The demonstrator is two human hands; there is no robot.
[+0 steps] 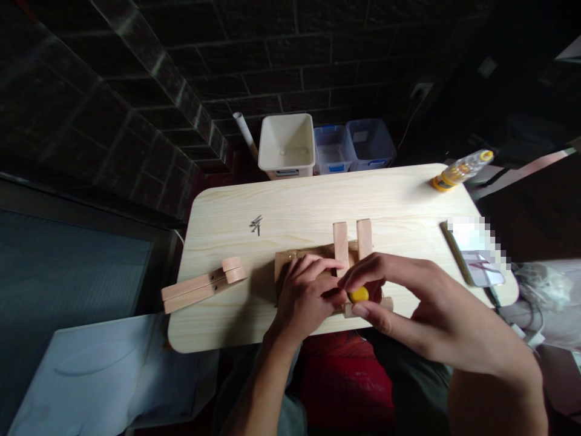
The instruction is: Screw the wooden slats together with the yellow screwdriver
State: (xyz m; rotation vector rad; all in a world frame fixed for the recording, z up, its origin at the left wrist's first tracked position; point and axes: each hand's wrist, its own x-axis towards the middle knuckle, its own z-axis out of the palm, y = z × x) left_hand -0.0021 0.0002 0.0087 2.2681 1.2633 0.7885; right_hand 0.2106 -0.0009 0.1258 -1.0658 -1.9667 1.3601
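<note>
My right hand is closed, pinching a yellow round-ended handle between thumb and fingers. The rest of that tool is hidden beneath the hand. My left hand presses over a wooden assembly, its fingers curled against the wood beside the tool. Two light wooden slats stick out from the assembly toward the back. A rounded wooden end shows under my right hand. The contact point between tool and wood is covered by my fingers.
Several dark screws lie on the pale table. Joined wooden bars overhang its left edge. At right are a clear bottle-like container with yellow ends and a phone. Bins stand behind the table.
</note>
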